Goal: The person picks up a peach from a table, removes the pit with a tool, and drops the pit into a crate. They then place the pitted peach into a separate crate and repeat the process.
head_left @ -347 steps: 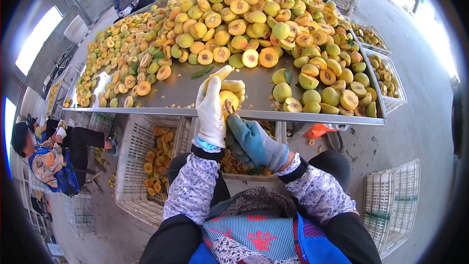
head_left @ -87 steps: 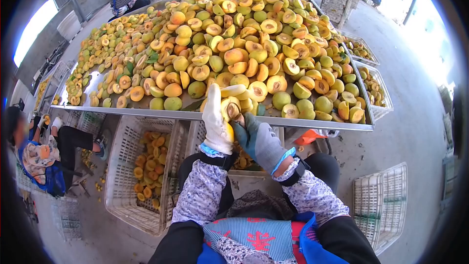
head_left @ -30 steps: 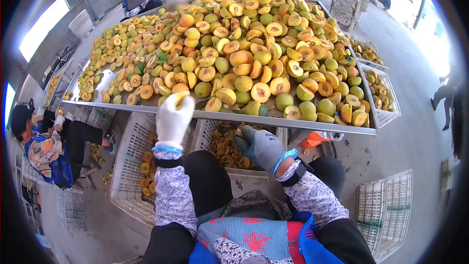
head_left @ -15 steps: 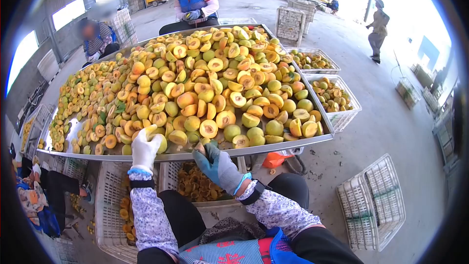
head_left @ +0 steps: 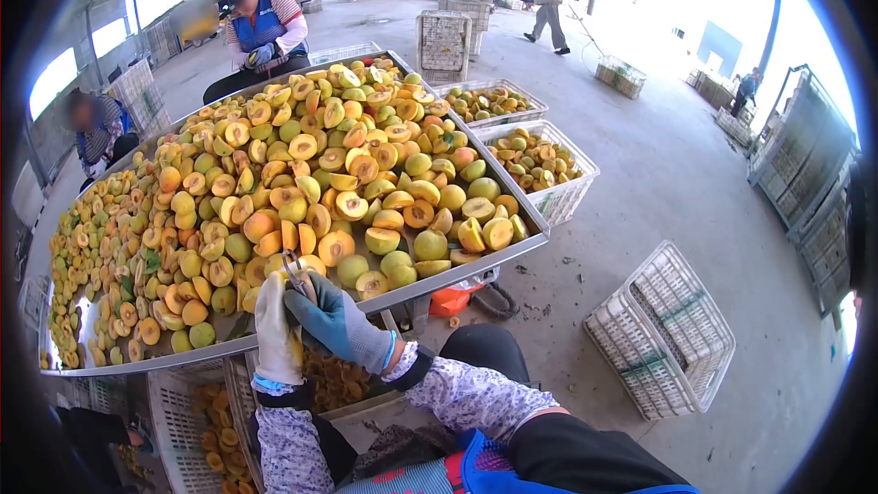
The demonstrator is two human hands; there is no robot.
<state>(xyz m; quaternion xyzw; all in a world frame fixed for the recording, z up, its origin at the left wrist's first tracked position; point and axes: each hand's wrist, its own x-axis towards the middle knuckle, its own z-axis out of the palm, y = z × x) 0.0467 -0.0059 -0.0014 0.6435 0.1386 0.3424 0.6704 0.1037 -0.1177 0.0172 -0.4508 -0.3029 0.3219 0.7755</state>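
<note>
My left hand (head_left: 278, 327), in a white glove, is closed at the table's front edge. A yellow sliver of a peach half (head_left: 296, 348) shows at its palm; the rest is hidden by the glove. Right against it, my right hand (head_left: 346, 322), in a blue and grey glove, grips a pitting tool (head_left: 294, 267). The tool's bent metal loop points up above the left fingers, and its handle runs into the right fist. Just beyond both hands, halved yellow peaches (head_left: 352, 206) lie heaped on a metal-rimmed table (head_left: 457, 276).
Under the table stand crates (head_left: 174, 412) of peach pieces. More filled crates (head_left: 572, 185) sit by the right side, and a stacked pair of crates (head_left: 663, 329) rests on the floor. A co-worker (head_left: 265, 32) sits across the table; another person (head_left: 549, 2) walks behind.
My left hand has come back from the heap and met my right hand. The pitting tool has risen into plain sight. My view has swung to the right.
</note>
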